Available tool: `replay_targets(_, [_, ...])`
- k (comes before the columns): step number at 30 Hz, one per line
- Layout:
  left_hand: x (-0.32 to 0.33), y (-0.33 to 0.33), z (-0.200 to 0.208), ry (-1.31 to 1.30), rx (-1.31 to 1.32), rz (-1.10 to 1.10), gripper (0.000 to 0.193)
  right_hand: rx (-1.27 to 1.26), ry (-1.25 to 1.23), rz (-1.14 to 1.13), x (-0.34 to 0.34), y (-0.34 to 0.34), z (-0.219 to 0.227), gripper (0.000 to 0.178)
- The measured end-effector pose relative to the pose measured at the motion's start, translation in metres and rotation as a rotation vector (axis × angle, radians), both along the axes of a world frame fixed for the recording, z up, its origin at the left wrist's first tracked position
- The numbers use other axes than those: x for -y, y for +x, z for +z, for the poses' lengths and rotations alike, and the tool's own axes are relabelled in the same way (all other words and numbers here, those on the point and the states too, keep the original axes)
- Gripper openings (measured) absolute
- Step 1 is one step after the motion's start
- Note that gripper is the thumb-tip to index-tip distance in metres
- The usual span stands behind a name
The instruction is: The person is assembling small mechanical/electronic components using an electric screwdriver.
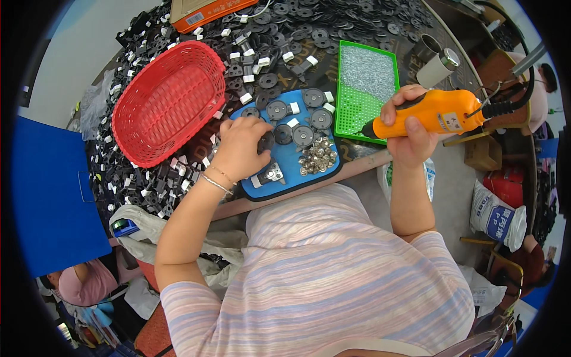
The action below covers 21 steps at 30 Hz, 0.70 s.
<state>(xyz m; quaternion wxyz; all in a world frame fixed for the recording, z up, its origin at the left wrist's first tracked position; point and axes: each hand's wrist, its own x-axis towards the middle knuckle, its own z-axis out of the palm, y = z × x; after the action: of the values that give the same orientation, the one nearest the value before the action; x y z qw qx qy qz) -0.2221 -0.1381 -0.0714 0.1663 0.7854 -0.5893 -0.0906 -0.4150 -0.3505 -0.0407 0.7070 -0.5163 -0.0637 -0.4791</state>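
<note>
My right hand [410,134] is closed around an orange electric screwdriver [461,113], whose dark tip points left over the near edge of a green perforated tray [360,114]. Small silvery screws [369,70] cover that tray's far part. On the left, my left hand [239,146] curls over a blue tray [288,185], thumb and fingers closed on a black round disc [267,141], partly hidden by the fingers. Round black wheels with white tabs [277,110] lie in the blue tray, beside a pile of shiny metal caps [318,156] and a part with a metal plate [273,173].
A red woven basket [169,101] sits at left among scattered black and white parts [143,184]. Black discs [357,24] heap at the back, near an orange box [205,15]. A white cup [438,68] stands far right. The screwdriver's black cable [523,98] arcs up at right.
</note>
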Motion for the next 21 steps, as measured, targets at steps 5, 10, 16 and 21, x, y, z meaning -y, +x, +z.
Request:
replay_targets(5, [0.004, -0.006, -0.001, -0.034, 0.154, 0.187, 0.040, 0.001, 0.010, -0.003, -0.001, 0.000, 0.000, 0.033])
replay_targets(10, [0.000, -0.010, -0.005, -0.063, 0.186, 0.236, 0.047, 0.025, 0.010, 0.025, 0.000, 0.003, 0.007, 0.033])
replay_targets(16, [-0.005, -0.005, -0.016, -0.107, 0.034, 0.284, 0.047, -0.036, -0.005, 0.003, 0.000, 0.010, 0.012, 0.036])
replay_targets(21, [-0.006, -0.008, -0.014, -0.052, 0.032, 0.336, 0.045, -0.016, 0.003, 0.085, -0.013, 0.029, 0.013, 0.038])
